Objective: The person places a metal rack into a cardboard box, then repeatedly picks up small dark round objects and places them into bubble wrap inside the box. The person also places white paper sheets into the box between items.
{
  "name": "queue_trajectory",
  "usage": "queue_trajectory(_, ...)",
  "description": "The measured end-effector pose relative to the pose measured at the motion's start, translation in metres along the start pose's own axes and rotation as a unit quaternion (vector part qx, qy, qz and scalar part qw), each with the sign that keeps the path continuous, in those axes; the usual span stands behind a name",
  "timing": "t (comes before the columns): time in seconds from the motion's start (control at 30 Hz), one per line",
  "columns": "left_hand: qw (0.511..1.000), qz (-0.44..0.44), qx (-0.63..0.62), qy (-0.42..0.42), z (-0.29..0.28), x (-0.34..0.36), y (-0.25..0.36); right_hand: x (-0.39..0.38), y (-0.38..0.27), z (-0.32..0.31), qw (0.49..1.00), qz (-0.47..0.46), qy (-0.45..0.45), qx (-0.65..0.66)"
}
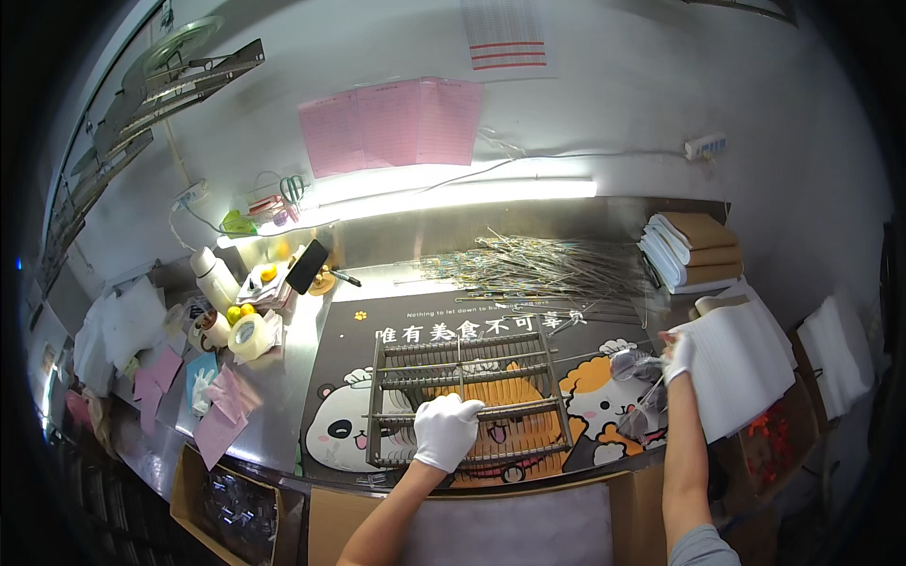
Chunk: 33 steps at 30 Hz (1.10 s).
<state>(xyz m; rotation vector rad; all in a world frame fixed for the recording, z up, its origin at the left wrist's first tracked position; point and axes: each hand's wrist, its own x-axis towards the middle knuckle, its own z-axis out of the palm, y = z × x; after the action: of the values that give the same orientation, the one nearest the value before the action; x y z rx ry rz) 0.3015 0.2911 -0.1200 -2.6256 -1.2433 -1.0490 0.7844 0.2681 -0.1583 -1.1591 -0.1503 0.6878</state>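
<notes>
Slotted metal rack (pixel 519 407): likely stiff, weighty; take by rails (pixel 514 359). Left hand (pixel 448 432) wraps one rail; right hand (pixel 678 357), can't tell grip.

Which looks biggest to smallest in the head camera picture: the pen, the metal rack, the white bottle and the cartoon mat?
1. Cartoon mat
2. Metal rack, lying on the mat
3. White bottle
4. Pen

That's how big they look here.

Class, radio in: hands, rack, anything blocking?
White-gloved left hand on slatted grey metal rack. White-gloved right hand beside white rectangular sheets, grip unclear. Thin metal rods beyond rack.
</notes>
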Motion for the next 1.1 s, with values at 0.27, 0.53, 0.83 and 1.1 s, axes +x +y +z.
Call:
queue_trajectory(0.27,1.000,0.004,0.013,-0.006,-0.001,-0.001,0.002,-0.024,0.098,0.133,0.803,-0.072,-0.405,-0.431)
queue_trajectory(0.53,0.998,0.056,0.026,0.017,-0.019,0.030,0.023,0.062,-0.114,0.006,0.955,-0.292,0.026,-0.034)
queue_trajectory(0.83,0.981,-0.103,-0.121,0.108,-0.095,0.002,0.028,-0.083,-0.014,0.202,0.500,-0.516,-0.336,-0.609)
queue_trajectory(1.1,0.817,-0.475,-0.065,0.319,-0.232,-0.208,-0.019,-0.039,0.022,0.151,0.375,-0.231,-0.377,-0.815)
